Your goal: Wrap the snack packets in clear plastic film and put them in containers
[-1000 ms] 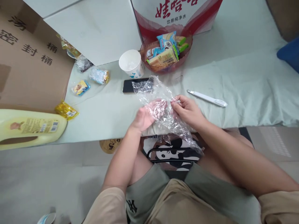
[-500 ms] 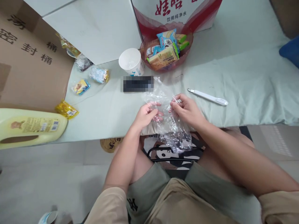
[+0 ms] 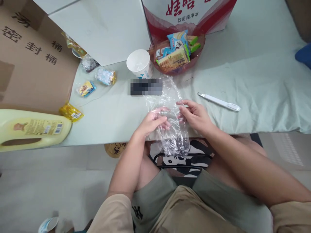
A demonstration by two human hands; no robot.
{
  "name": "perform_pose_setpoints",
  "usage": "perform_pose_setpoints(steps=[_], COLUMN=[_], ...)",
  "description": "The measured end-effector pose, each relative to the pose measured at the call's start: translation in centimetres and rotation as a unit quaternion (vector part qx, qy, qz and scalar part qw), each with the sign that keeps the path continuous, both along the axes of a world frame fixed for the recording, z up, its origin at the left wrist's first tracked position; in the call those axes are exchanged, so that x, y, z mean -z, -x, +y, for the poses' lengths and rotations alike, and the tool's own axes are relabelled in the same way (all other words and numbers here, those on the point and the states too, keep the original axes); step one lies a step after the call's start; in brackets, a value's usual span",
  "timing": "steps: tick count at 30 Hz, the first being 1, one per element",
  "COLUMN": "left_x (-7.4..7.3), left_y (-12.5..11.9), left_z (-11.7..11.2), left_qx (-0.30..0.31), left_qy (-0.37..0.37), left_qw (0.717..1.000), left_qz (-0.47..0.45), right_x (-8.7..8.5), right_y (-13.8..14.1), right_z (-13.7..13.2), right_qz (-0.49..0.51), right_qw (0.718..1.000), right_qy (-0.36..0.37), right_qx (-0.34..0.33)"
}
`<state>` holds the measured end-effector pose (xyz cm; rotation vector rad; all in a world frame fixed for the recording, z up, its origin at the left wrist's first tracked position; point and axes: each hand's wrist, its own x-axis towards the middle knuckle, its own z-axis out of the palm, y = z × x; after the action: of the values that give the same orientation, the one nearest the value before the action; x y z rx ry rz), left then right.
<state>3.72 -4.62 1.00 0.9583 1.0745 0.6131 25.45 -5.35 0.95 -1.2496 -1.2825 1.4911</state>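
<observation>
A crumpled clear plastic bag point(image 3: 173, 142) hangs between my hands over the table's front edge, its upper part lying on the cloth. My left hand point(image 3: 154, 121) grips the bag's left side, the thumb in front and the fingers showing through the film. My right hand point(image 3: 194, 115) is at the bag's right edge, thumb and fingers apart; whether the fingertips touch the film is hard to see. Beyond the bag lies a dark pixelated rectangle point(image 3: 145, 87). To the right of my right hand rests a white utility knife point(image 3: 220, 102).
A white paper cup point(image 3: 139, 64) stands beside a pink bowl point(image 3: 191, 64) of wrapped snacks, before a red-and-white carton point(image 3: 187, 19). Several small packets, including a yellow packet point(image 3: 71, 111), lie to the left. A pale yellow jug point(image 3: 48, 129) and a cardboard box point(image 3: 36, 74) are at far left.
The bag's lower end has swung left, and its upper part has spread toward the left. My right hand's fingers have loosened and parted. My left hand keeps nearly the same place.
</observation>
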Motion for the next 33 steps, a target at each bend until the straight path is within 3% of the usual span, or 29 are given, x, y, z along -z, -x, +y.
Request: perform_pose_setpoints(steps=[3, 8, 10, 14, 17, 20, 24, 29, 33], left_x=[-0.3, -0.9, -0.9, -0.1, 0.5, 0.4, -0.2, 0.3, 0.7], left_y=[0.1, 1.0, 1.3, 1.1, 0.6, 0.1, -0.3, -1.2, -1.7], left_z=[-0.2, -0.5, -0.3, 0.6, 0.9, 0.6, 0.3, 0.3, 0.2], left_qx=[-0.041, 0.052, 0.047, 0.003, -0.052, -0.101, -0.159, -0.112, -0.149], left_qy=[-0.033, 0.016, 0.007, -0.070, -0.144, -0.170, -0.155, -0.033, -0.088], left_qw=[0.999, 0.994, 0.994, 0.996, 0.988, 0.979, 0.975, 0.992, 0.984], left_qz=[-0.007, -0.097, -0.098, -0.055, 0.030, 0.054, -0.017, -0.052, -0.040], right_x=[0.0, 0.0, 0.1, 0.5, 0.9, 0.9, 0.4, 0.0, 0.1], right_y=[-0.3, -1.3, -1.6, -1.7, -1.6, -1.5, -1.2, -0.8, -0.9], right_z=[-0.2, -0.5, -0.3, 0.3, 0.7, 0.7, 0.3, 0.4, 0.5], right_qz=[0.046, 0.084, 0.067, -0.012, -0.003, 0.026, -0.003, 0.066, 0.028], right_qw=[0.999, 0.988, 0.988, 0.994, 0.996, 0.999, 1.000, 0.997, 0.999], right_qy=[-0.025, -0.109, -0.119, -0.107, -0.045, 0.010, 0.013, -0.006, 0.018], right_qx=[-0.012, -0.075, -0.066, 0.030, 0.077, 0.045, -0.020, 0.036, -0.033])
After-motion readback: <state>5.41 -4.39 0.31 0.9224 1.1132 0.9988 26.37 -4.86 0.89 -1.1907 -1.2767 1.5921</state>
